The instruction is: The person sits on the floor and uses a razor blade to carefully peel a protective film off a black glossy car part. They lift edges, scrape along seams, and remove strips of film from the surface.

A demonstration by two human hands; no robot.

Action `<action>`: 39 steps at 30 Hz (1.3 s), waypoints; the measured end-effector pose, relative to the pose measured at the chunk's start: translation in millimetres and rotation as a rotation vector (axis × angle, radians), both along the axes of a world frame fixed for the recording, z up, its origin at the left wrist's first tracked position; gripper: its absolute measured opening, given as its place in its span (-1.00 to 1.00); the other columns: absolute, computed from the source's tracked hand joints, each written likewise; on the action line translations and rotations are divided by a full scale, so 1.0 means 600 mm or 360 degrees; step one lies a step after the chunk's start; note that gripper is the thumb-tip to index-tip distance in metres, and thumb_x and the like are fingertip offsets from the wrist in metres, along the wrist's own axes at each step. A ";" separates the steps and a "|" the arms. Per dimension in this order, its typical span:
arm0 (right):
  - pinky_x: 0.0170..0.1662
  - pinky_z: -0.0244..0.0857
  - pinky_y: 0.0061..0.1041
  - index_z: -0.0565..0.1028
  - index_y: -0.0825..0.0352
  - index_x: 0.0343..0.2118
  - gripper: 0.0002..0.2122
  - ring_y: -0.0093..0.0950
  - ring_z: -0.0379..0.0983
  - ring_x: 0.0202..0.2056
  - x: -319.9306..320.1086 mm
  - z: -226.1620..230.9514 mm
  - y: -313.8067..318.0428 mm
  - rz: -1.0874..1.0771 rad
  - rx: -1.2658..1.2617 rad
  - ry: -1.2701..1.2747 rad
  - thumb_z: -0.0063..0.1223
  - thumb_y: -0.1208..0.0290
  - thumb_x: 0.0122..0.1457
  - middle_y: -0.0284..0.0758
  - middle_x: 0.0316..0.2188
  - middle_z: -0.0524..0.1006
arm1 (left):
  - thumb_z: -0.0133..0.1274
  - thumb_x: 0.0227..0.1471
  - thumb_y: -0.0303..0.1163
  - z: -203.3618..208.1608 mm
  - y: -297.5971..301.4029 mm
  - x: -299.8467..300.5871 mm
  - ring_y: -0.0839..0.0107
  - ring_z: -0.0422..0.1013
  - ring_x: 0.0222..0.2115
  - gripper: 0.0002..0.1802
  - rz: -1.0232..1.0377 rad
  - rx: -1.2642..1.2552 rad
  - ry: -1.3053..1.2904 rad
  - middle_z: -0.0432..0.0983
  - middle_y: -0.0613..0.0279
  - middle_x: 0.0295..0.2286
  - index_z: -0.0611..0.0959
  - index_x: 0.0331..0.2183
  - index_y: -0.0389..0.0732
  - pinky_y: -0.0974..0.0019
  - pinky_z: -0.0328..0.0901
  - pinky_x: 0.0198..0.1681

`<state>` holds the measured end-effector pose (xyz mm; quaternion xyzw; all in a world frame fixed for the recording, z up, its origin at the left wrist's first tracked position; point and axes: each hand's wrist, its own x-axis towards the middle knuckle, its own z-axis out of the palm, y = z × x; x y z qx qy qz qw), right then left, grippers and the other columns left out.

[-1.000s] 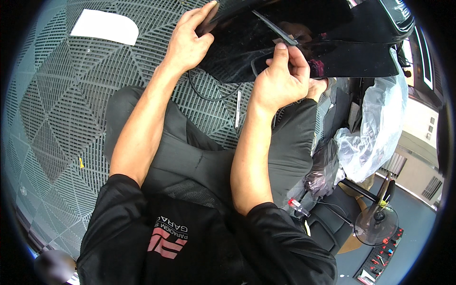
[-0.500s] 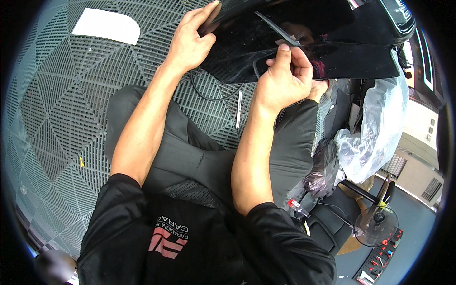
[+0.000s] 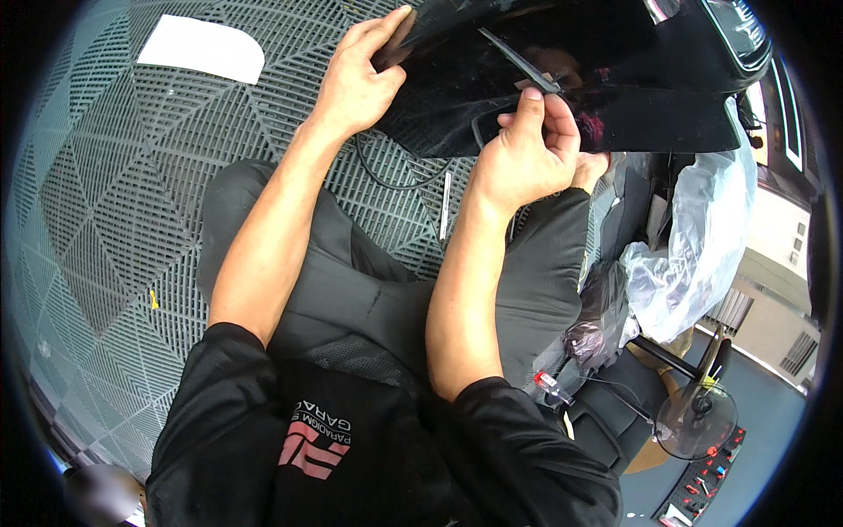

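The large glossy black panel (image 3: 562,79) filled the upper centre and upper right of the frame, and its top and right parts were cut off by the dark rim of the picture. The left hand (image 3: 356,83) was in the upper centre, closed on the left edge of the panel, with the fingers curled over the edge and the thumb along it. The right hand (image 3: 527,158) was just right of the centre, under the panel, and its fingertips pinched a thin dark strip (image 3: 518,60) that lay slanted on the shiny surface. How the strip was joined to the panel could not be seen, because the reflection in the gloss made that place hard to read.

Below the hands, a thin black cable (image 3: 386,180) made a loop on the grey grid floor (image 3: 105,202), partly hidden behind the left forearm. A small pale stick-like thing (image 3: 445,206) lay near it, too thin to say what it was. A white sheet (image 3: 202,48) lay flat in the upper left. At the right side, a crumpled clear plastic bag (image 3: 694,255) hung over dark things that could not be made out. In the lower right stood a small round fan (image 3: 694,422), partly cut by the rim.
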<state>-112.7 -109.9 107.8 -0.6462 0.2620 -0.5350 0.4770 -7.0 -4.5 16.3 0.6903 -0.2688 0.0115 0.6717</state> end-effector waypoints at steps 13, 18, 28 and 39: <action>-0.49 0.33 -0.75 0.53 0.46 -0.23 -0.88 -0.73 0.46 -0.51 0.001 0.010 -0.001 0.0042 -0.0031 0.0024 0.23 0.58 0.23 -0.36 -0.43 0.60 | -0.01 -0.06 -0.60 0.003 0.003 -0.001 0.24 0.32 0.20 -0.20 0.0035 0.0095 0.0025 0.38 0.12 0.17 0.45 0.27 -0.03 0.23 0.23 0.27; -0.50 0.31 -0.76 0.55 0.44 -0.24 -0.89 -0.74 0.42 -0.55 0.002 0.016 -0.001 0.0004 -0.0080 0.0049 0.23 0.58 0.22 -0.41 -0.48 0.59 | 0.00 -0.06 -0.58 0.004 0.004 -0.001 0.23 0.33 0.19 -0.20 0.0032 0.0105 0.0010 0.39 0.11 0.16 0.45 0.27 -0.03 0.22 0.23 0.27; -0.43 0.36 -0.75 0.56 0.46 -0.24 -0.90 -0.70 0.49 -0.50 -0.004 0.017 -0.006 0.0032 -0.0117 0.0129 0.24 0.58 0.21 -0.36 -0.43 0.62 | -0.01 -0.05 -0.56 -0.003 0.002 0.000 0.21 0.33 0.20 -0.20 0.0056 0.0118 -0.0058 0.37 0.10 0.17 0.43 0.28 -0.02 0.17 0.22 0.28; -0.26 0.42 -0.67 0.57 0.48 -0.26 -0.88 -0.62 0.54 -0.39 -0.007 0.016 -0.018 -0.0026 -0.0163 0.0259 0.26 0.58 0.19 -0.31 -0.38 0.63 | -0.03 -0.11 -0.67 0.026 0.004 -0.009 0.11 0.33 0.14 -0.21 0.0052 0.0058 0.0148 0.36 -0.05 0.08 0.42 0.25 -0.28 0.26 0.21 0.23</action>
